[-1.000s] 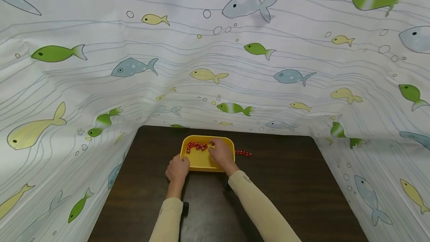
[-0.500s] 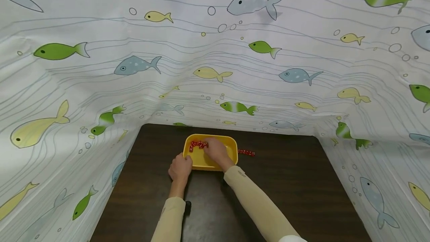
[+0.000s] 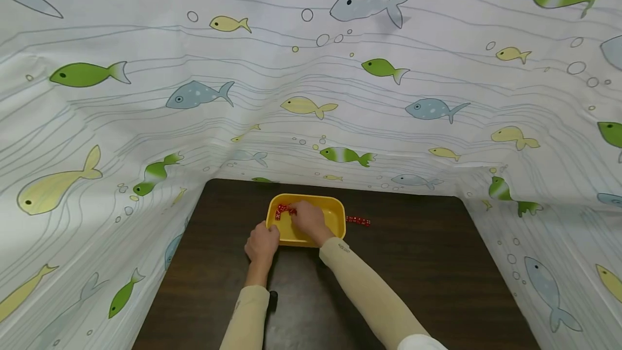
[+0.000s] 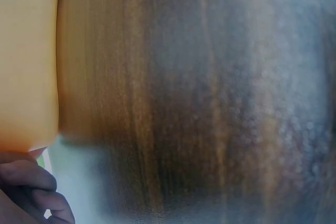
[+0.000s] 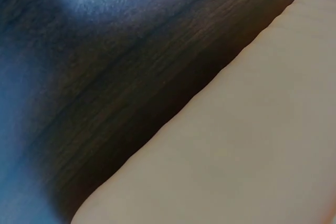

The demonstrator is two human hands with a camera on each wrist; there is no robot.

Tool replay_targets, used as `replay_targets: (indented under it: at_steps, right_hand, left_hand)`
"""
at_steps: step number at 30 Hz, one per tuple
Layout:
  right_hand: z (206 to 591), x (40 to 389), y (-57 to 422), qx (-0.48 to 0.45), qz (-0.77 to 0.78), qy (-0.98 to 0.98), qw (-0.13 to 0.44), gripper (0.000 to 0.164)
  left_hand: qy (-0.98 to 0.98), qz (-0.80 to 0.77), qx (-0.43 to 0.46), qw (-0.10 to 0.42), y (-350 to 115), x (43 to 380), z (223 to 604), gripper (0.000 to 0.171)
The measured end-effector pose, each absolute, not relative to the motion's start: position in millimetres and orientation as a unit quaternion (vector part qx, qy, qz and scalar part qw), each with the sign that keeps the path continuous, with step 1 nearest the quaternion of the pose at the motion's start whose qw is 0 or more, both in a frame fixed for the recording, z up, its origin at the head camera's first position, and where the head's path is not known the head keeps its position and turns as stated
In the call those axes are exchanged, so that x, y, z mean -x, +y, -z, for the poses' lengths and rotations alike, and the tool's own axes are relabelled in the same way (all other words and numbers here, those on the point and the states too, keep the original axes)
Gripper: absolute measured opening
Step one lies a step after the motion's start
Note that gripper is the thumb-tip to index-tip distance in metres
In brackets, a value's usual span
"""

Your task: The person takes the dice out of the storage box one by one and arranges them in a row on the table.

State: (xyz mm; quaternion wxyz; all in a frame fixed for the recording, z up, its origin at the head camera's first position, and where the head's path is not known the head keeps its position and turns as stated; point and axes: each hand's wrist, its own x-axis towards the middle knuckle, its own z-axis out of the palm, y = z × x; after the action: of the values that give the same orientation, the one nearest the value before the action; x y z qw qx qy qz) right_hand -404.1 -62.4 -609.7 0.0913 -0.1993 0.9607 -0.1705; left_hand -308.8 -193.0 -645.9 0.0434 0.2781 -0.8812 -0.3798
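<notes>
A shallow yellow tray (image 3: pixel 285 235) stands near the far edge of the table. My left hand (image 3: pixel 262 241) grips its near left corner; the left wrist view shows curled fingers (image 4: pixel 31 177) at the tray's end. Several red dice (image 3: pixel 282 209) with white pips lie in the far left part of the tray. Inside it, my right hand (image 3: pixel 309 219) reaches to the right side of these dice, its fingertips touching or close to them. The hand's back hides the fingertips, so I cannot see whether a die is between them. The right wrist view shows mostly forearm and table.
A short row of red dice (image 3: pixel 358 221) lies on the dark wooden table (image 3: pixel 418 263), just right of the tray. A white curtain (image 3: pixel 301 80) printed with fish surrounds the table at the back and sides.
My right hand has moved left inside the tray, from right of the dice to up against them, now covering some. My left hand keeps its grip on the corner. The head view has shifted slightly.
</notes>
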Motion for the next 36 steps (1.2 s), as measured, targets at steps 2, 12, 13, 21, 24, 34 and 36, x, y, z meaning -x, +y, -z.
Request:
replay_targets:
  at_steps: [2, 12, 13, 21, 24, 34, 36]
  right_hand:
    - [609, 405, -62, 0.194, 0.168, 0.962, 0.092, 0.037]
    - [609, 406, -60, 0.191, 0.164, 0.965, 0.078, 0.030]
    - [609, 406, -60, 0.192, 0.166, 0.964, 0.074, 0.027]
    - [611, 401, -61, 0.194, 0.149, 0.967, 0.069, 0.018]
    - [612, 397, -61, 0.191, 0.145, 0.968, 0.071, 0.019]
    - [618, 394, -59, 0.198, 0.130, 0.969, 0.064, 0.009]
    - [618, 393, -58, 0.197, 0.126, 0.970, 0.059, 0.009]
  left_hand:
    - [-0.880, 0.384, -0.277, 0.047, -191, 310, 645, 0.033]
    - [-0.883, 0.383, -0.267, 0.054, -190, 311, 641, 0.034]
    - [-0.883, 0.383, -0.266, 0.056, -191, 311, 640, 0.035]
    - [-0.883, 0.382, -0.271, 0.044, -191, 311, 642, 0.036]
    - [-0.882, 0.382, -0.272, 0.045, -191, 310, 643, 0.035]
    - [-0.882, 0.378, -0.277, 0.042, -191, 308, 642, 0.035]
    - [-0.882, 0.378, -0.277, 0.041, -191, 308, 642, 0.035]
